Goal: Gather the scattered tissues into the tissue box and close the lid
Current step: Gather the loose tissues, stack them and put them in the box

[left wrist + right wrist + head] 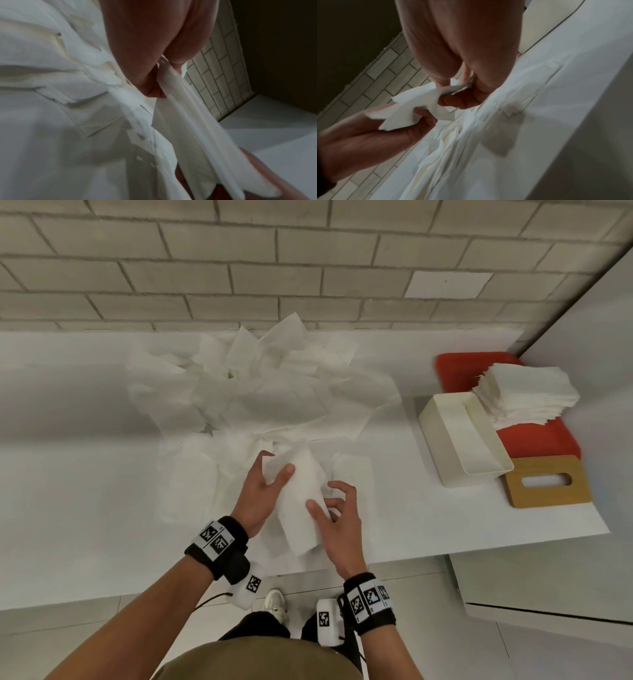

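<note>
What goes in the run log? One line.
left hand: holds tissue | right hand: holds tissue | box: empty | lid: off

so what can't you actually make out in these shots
- Tissue box floor: head view, hidden by its near wall.
- Count of sheets in the held tissue: both wrist views blurred.
- Red tray middle: head view, covered by the stacked tissues.
- Wooden lid underside: faces the table.

tissue: soft matt paper, between fingers | tissue box: smooth cream plastic | lid: matt wood | table: smooth white
</note>
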